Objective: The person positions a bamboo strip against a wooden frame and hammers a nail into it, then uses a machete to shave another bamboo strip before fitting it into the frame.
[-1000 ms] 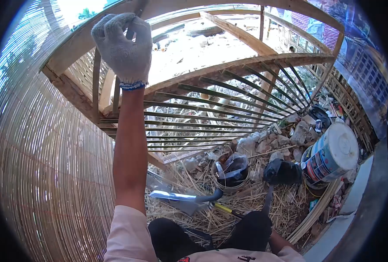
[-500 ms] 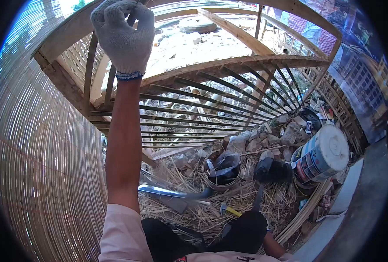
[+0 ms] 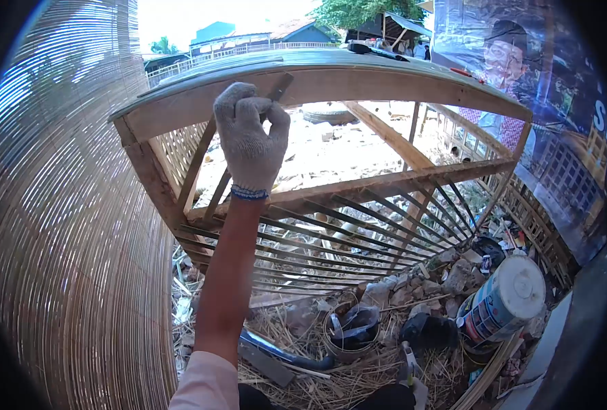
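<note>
A person sits inside a half-built bamboo cage, and everything here is placed relative to its curved wooden top rail, which arches across the upper part of the view.

The left hand, in a white knit work glove, is raised to just below that rail. Its fingers are curled tight, pinching a thin bamboo slat that runs diagonally from the rail's underside down to the lower wooden crosspiece. The slat's upper end meets the rail just above the knuckles.

The right hand is far below the rail, at the bottom edge of the view, only partly visible. It seems to grip a tool handle, but I cannot tell for certain how closed it is.

Well beneath the rail, on straw-littered ground, lie a long blade, a small round container holding a plastic bag, and a paint tin tipped on its side. A woven bamboo screen curves away left of the rail.

To seat the slat well, I would judge it best to keep the pinch close to the rail, so the thin strip does not bow, and to line its tip up with the neighbouring slats before pressing it home.
</note>
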A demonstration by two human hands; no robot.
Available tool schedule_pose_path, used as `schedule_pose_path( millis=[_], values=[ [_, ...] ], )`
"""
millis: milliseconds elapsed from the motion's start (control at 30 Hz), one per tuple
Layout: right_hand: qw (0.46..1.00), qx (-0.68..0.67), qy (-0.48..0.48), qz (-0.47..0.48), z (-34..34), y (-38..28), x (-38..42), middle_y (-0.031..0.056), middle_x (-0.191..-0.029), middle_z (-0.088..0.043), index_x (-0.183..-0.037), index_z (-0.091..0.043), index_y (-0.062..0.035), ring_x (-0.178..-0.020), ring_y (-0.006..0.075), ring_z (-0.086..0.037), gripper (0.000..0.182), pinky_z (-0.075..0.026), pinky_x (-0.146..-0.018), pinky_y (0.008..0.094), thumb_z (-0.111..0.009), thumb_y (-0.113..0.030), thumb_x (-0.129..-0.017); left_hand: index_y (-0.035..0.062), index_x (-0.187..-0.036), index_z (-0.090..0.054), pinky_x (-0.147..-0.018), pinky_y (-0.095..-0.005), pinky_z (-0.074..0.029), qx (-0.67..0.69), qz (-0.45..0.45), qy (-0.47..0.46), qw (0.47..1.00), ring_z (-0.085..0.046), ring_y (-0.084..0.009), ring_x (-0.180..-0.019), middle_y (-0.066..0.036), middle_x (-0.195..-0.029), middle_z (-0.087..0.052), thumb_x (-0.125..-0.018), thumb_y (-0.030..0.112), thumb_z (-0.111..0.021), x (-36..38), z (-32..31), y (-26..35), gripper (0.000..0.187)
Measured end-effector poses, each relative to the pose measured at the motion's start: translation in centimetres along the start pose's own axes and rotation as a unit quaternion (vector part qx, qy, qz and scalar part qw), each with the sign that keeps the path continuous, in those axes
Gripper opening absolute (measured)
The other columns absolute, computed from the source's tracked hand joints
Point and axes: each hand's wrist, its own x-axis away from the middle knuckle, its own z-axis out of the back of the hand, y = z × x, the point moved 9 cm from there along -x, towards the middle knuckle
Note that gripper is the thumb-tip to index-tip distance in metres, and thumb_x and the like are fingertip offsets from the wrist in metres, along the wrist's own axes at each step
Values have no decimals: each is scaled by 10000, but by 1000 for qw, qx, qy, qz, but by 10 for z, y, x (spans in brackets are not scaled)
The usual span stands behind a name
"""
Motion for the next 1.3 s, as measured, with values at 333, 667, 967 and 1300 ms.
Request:
schedule_pose_path(
  millis=[333, 667, 967, 1300],
  values=[
    [822, -126, 155, 533, 40, -426, -84, 164, -1068, -711, -1386, -617, 12, -843, 240, -717, 381, -566, -749, 396, -529, -42, -1020, 47, -912, -598, -686, -346, -596, 27, 47, -30, 998, -628, -297, -1052, -146, -1168, -565, -847, 0, -745, -2, 0, -3, 168],
    [783, -179, 129, 581, 17, -611, -107, 157, -1137, -709, -1470, -542, -77, -855, 279, -678, 401, -533, -732, 399, -479, -106, -1075, 41, -891, -546, -752, -404, -554, 74, 67, -59, 993, -600, -340, -1072, -160, -1135, -563, -812, -51, -717, -10, 2, 0, 209],
    [736, -123, 205, 634, 19, -669, -104, 146, -1200, -684, -1452, -531, -166, -927, 370, -716, 458, -594, -729, 467, -590, -89, -1004, 34, -854, -561, -867, -453, -499, 67, 59, -56, 994, -604, -347, -1053, -162, -1095, -575, -782, -31, -745, -14, 6, 4, 207],
    [717, -120, 227, 648, 22, -671, -92, 137, -1145, -686, -1383, -569, -152, -893, 371, -709, 336, -591, -704, 459, -560, -138, -1047, 14, -920, -563, -985, -490, -481, 82, 62, -60, 993, -571, -396, -1153, -196, -1177, -568, -802, -45, -684, -2, -7, -7, 179]
  ],
)
